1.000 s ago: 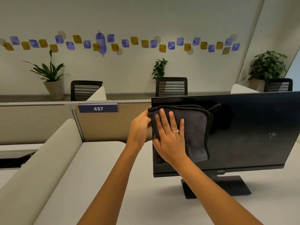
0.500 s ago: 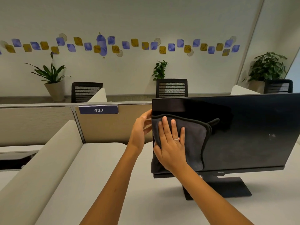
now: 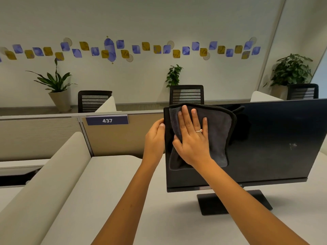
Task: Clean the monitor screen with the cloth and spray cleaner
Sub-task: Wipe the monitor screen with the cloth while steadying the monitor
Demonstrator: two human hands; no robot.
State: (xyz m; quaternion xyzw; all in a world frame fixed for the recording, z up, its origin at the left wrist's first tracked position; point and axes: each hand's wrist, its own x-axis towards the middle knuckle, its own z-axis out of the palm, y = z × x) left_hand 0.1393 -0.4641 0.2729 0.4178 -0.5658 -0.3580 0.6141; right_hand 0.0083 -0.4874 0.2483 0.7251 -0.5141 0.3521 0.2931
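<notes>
A black monitor (image 3: 265, 138) stands on a white desk (image 3: 123, 191), its screen dark. A dark grey folded cloth (image 3: 219, 131) lies flat against the screen's upper left corner. My right hand (image 3: 192, 140) presses on the cloth with fingers spread and pointing up, a ring on one finger. My left hand (image 3: 154, 138) grips the monitor's left edge, its fingers hidden behind the panel. A small whitish smudge (image 3: 292, 145) shows on the right part of the screen. No spray cleaner is in view.
The monitor's flat black base (image 3: 212, 204) sits on the desk. A beige partition (image 3: 44, 137) with a label reading 437 (image 3: 107, 120) runs behind. A padded divider (image 3: 53, 174) borders the desk on the left. Black chairs and potted plants stand beyond.
My right hand slid the cloth down the screen's left side, then back up to the top left corner. My left hand stayed on the monitor's edge.
</notes>
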